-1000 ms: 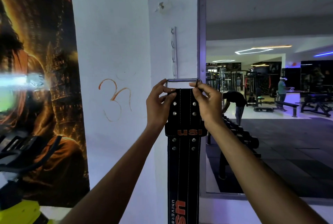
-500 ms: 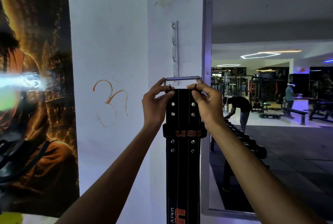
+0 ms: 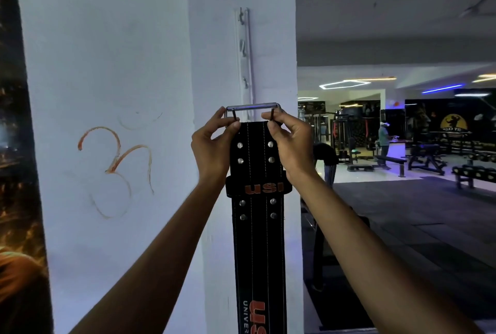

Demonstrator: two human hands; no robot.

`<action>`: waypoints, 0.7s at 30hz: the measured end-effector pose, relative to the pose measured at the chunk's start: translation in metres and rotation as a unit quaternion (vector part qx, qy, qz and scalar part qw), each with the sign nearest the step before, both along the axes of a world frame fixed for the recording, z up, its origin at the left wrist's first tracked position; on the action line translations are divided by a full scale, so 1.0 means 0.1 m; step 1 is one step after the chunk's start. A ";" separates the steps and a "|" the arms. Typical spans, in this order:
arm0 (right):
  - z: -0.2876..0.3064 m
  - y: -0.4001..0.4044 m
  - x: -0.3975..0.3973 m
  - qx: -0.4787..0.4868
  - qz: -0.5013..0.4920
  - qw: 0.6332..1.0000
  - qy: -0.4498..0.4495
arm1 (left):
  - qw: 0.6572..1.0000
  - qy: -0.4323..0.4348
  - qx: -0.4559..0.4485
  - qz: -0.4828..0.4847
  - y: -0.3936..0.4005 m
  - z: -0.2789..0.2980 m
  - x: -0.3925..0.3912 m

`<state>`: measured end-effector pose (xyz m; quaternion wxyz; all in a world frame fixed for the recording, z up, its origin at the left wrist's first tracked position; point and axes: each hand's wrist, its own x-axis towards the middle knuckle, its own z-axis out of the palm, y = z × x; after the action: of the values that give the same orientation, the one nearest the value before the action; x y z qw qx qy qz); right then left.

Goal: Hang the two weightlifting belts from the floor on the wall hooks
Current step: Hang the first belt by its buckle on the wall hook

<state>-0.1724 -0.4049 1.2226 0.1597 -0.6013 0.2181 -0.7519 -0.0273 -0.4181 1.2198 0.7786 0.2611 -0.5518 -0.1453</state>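
A black weightlifting belt [image 3: 257, 239] with orange "USI" lettering hangs straight down in front of a white pillar. Its metal buckle [image 3: 252, 107] is at the top, held just below a vertical white strip of wall hooks [image 3: 243, 49]. My left hand [image 3: 213, 145] pinches the belt's upper left corner and buckle prong. My right hand [image 3: 291, 143] pinches the upper right corner. The buckle bar sits at the strip's lower end; whether it is caught on a hook I cannot tell. A second belt is not in view.
The white pillar [image 3: 107, 65] bears an orange painted symbol [image 3: 115, 169]. A dark poster [image 3: 16, 172] covers the left edge. At right a mirror shows the gym floor with benches [image 3: 426, 161], racks, and two people [image 3: 383, 143] far off.
Both hands have lifted the belt's buckle a little higher, closer to the hook strip's lower end. The view has shifted left and closer to the pillar.
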 end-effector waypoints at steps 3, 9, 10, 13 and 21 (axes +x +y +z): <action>0.06 -0.21 0.04 0.001 -0.003 1.000 -0.006 | 1.000 0.009 0.005 -0.004 -0.23 0.07 0.02; 0.14 -0.56 0.04 0.015 -0.006 1.000 -0.001 | 1.000 0.019 0.001 0.006 -0.55 0.17 0.00; 0.14 -0.61 0.03 0.012 -0.011 1.000 -0.002 | 1.000 0.015 -0.004 0.016 -0.58 0.16 -0.01; 0.07 -0.77 0.02 0.025 -0.032 0.999 -0.008 | 0.999 0.010 0.020 0.044 -0.67 0.08 -0.01; -0.05 -0.93 0.04 -0.025 -0.071 0.997 -0.012 | 0.995 0.045 0.094 -0.002 -0.75 0.02 -0.05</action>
<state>-0.1681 -0.4976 1.2172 0.0936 -0.5790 0.2398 -0.7736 -0.0328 -0.4933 1.2217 0.7746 0.3251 -0.5005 -0.2096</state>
